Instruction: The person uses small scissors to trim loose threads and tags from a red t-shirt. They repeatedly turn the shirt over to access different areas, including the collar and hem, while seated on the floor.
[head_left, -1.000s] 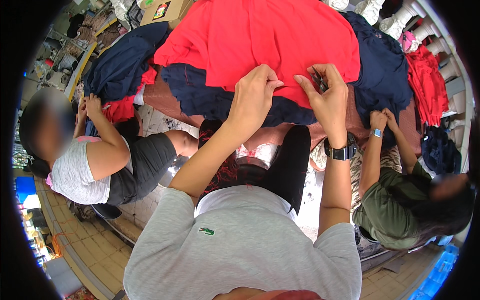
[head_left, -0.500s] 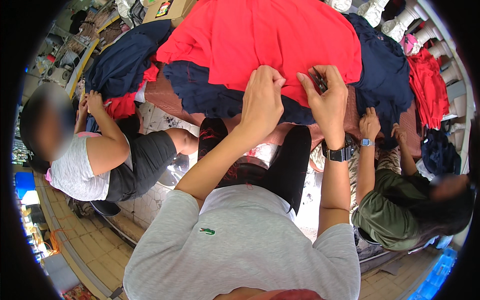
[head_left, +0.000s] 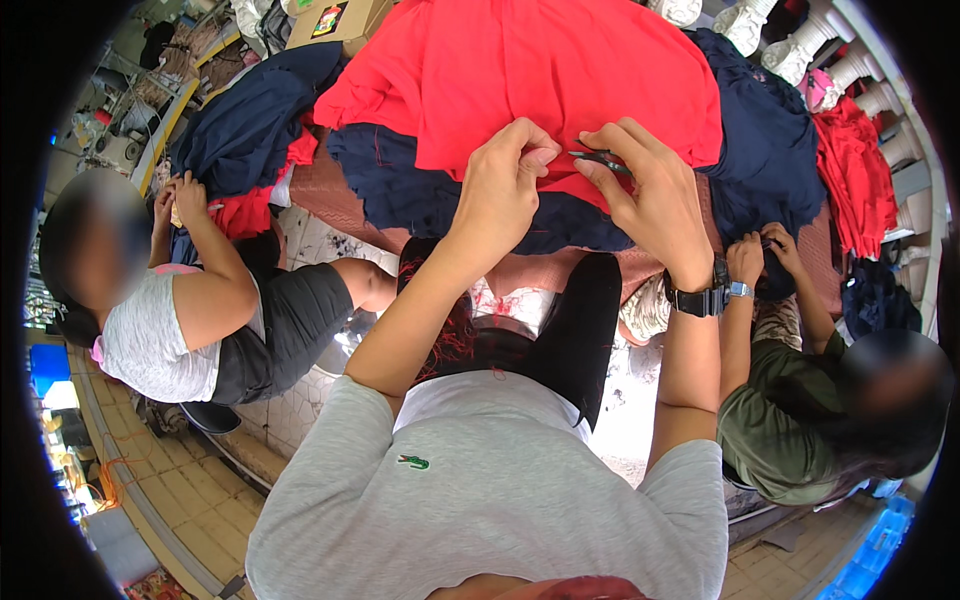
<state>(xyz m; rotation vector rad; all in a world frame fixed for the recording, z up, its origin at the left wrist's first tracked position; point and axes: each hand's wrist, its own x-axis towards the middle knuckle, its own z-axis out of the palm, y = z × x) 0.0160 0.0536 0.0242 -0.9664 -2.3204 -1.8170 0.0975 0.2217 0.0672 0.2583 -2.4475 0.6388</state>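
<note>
Red cloth (head_left: 560,70) lies heaped over dark navy cloth (head_left: 390,190) on the table in front of me. Over the near edge of the red cloth, my left hand (head_left: 500,185) is closed in a pinch. What its fingertips hold is too small to make out. My right hand (head_left: 650,190) grips small dark thread snips (head_left: 603,159) between thumb and fingers. Their tips point left, toward my left fingertips, with a short gap between the hands.
A brown textured cover (head_left: 330,195) drapes the table. Co-workers sit close on both sides, a hand (head_left: 190,195) at left and another hand (head_left: 780,245) at right on navy cloth. A cardboard box (head_left: 345,22) stands far left, white balusters (head_left: 800,50) far right. Red threads (head_left: 455,335) cling to my legs.
My left hand has moved left and slightly up, away from the cloth edge. My right hand has turned, so the snips now point left. The right co-worker's hands have come closer together.
</note>
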